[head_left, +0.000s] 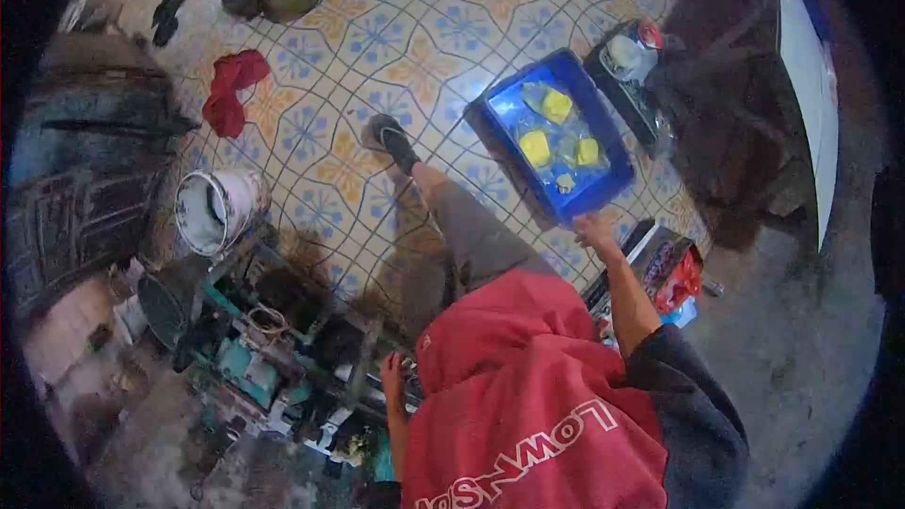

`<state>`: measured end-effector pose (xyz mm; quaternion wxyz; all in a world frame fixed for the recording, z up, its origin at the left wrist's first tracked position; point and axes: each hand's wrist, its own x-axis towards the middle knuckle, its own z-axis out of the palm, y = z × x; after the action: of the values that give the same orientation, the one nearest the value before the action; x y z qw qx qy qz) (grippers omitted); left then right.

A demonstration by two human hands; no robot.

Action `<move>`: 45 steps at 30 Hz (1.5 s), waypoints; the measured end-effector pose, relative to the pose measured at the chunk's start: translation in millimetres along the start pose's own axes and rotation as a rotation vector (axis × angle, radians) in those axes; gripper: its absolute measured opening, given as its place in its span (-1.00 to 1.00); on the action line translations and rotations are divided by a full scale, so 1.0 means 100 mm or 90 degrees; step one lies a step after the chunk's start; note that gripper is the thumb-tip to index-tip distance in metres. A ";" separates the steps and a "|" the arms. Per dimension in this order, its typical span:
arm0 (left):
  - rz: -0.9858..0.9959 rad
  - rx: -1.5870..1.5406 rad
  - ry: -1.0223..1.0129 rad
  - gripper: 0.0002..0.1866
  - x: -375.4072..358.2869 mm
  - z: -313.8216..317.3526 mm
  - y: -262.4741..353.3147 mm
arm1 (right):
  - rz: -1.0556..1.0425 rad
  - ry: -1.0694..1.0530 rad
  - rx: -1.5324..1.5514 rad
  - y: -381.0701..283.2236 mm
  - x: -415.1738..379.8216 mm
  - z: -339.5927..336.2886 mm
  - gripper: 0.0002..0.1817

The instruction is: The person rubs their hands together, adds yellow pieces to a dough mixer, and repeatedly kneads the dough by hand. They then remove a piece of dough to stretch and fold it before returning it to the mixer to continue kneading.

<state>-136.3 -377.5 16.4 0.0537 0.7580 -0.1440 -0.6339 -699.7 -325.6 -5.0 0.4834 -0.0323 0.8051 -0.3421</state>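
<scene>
My right hand [594,229] reaches forward, its fingers apart and right at the near corner of a blue plastic tub [617,177]. The tub stands on the tiled floor and holds several yellow blocks [535,148] among clear, shiny plastic or water. My left hand [392,372] hangs low beside my red shirt [537,386], fingers loosely extended with nothing seen in them. Closest to it is a greenish machine [250,369] with a metal frame.
A white bucket [219,212] stands left of my leg, near red cloths [236,85] on the floor. Right of the tub is a dark tray [627,85] with jars. A box [660,264] with a red plastic bag [685,285] sits beside my right forearm.
</scene>
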 end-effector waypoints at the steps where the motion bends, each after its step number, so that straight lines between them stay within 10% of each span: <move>1: 0.005 -0.037 -0.014 -0.60 -0.04 0.02 -0.04 | -0.002 -0.021 0.011 -0.04 -0.03 0.04 -0.75; 9: -0.009 -0.211 0.114 -0.64 -0.44 0.16 -1.18 | -0.009 -0.135 -0.328 -1.23 0.42 0.76 -0.57; 16: -0.067 -0.419 0.212 -0.56 -0.60 0.97 -1.76 | -0.146 -0.548 -0.414 -2.25 0.63 2.37 -0.79; 21: 0.025 -0.594 0.274 -0.52 -0.71 1.76 -1.75 | -0.356 -0.680 -0.662 -2.43 -0.17 3.64 -0.61; 28: 0.141 -0.807 0.329 -0.59 -0.36 3.06 -3.12 | -0.148 -0.821 -0.759 -1.54 -1.63 4.84 -0.52; 30: 0.093 -0.630 0.606 -0.65 -0.62 3.15 -3.18 | -0.252 -1.007 -0.777 -1.05 -2.25 5.06 -0.53; 33: -0.025 -0.846 0.565 -0.69 -0.45 3.49 -3.93 | -0.302 -1.126 -0.818 -0.19 -3.21 5.30 -0.63; 36: 0.160 -1.197 0.530 -0.71 -1.28 3.07 -4.22 | -0.299 -1.231 -0.807 0.64 -4.60 5.21 -0.60; 38: -0.110 -1.012 0.665 -0.64 -1.33 2.93 -4.57 | -0.623 -1.312 -0.903 1.17 -5.40 5.16 -0.63; 41: -0.260 -1.044 0.706 -0.60 -2.00 2.22 -4.75 | -0.330 -1.376 -0.849 2.00 -6.58 4.85 -0.61; 45: -0.166 -1.219 0.754 -0.57 -2.07 2.18 -4.82 | -0.091 -1.382 -0.731 3.33 -7.58 4.39 -0.57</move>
<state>-308.7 163.3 43.8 0.6048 0.5952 0.5285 -0.0257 146.9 -9.5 243.8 0.7983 -0.5519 0.0160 0.2405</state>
